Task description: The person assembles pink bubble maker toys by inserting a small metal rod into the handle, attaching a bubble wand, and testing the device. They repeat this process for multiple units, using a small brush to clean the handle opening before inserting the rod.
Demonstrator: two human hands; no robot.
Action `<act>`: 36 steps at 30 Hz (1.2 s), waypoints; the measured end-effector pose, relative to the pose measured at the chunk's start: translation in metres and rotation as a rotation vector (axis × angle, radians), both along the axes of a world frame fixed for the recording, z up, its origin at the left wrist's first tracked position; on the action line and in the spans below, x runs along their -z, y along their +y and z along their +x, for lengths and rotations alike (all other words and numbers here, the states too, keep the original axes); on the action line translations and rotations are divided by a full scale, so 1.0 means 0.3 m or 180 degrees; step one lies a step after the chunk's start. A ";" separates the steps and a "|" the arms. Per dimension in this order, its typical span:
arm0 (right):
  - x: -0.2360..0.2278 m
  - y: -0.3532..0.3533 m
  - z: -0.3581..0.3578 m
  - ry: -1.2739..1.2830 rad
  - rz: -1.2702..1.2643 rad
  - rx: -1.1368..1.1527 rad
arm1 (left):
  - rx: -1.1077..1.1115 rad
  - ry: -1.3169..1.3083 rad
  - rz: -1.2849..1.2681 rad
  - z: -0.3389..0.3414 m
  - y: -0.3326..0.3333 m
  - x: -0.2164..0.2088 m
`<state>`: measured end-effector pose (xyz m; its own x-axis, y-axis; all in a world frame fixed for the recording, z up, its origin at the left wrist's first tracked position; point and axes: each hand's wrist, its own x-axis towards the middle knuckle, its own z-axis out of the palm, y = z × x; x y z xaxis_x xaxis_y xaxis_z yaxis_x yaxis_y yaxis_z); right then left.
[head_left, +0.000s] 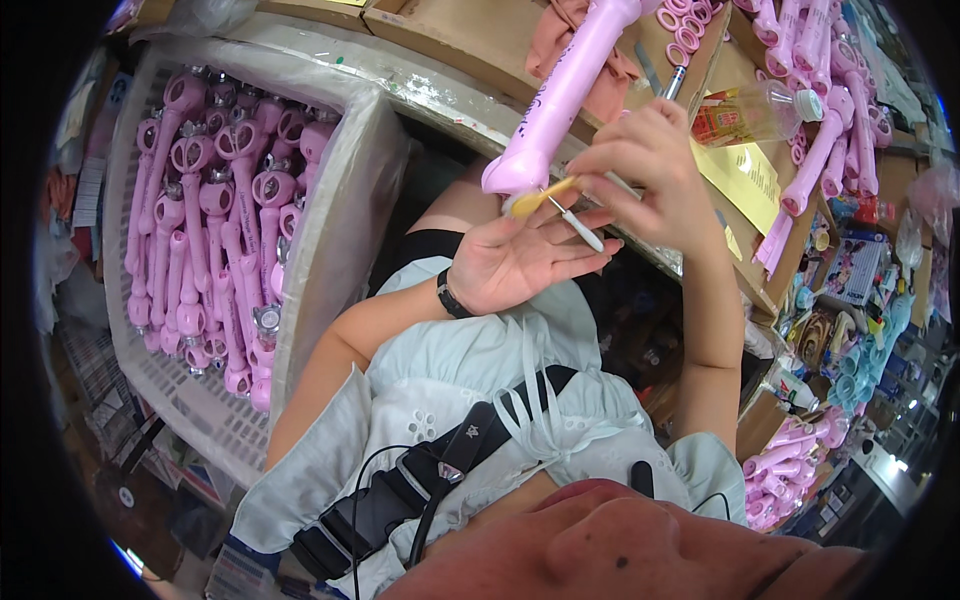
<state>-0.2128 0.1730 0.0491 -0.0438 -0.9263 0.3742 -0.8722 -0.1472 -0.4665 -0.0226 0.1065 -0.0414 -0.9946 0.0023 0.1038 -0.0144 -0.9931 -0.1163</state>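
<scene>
At the near edge of a crowded worktop (430,100), beside a pink tube (560,95): apparently pinching a yellow piece (543,199) in the right hand (650,165), with left hand (510,265) open under a white-handled tool (581,230); probably best done lightly

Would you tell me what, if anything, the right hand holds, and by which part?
The right hand seems to pinch a yellow piece by its right end; blur hides the exact hold.

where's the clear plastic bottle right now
In the head view, the bottle lies on its side at the upper right, just right of the person's right hand, next to a yellow sheet, its white cap pointing right.
</scene>
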 end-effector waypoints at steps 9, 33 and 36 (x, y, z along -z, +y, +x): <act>-0.002 -0.002 -0.007 0.0110 0.0093 0.0091 | 0.0014 0.0017 0.0021 0.000 0.003 0.012; -0.009 -0.038 -0.054 0.0232 0.0250 -0.0216 | 0.0018 0.0218 -0.0178 -0.005 -0.002 0.032; -0.008 -0.045 -0.055 0.0332 0.0245 -0.0079 | 0.0038 0.0212 -0.0141 -0.005 -0.003 0.031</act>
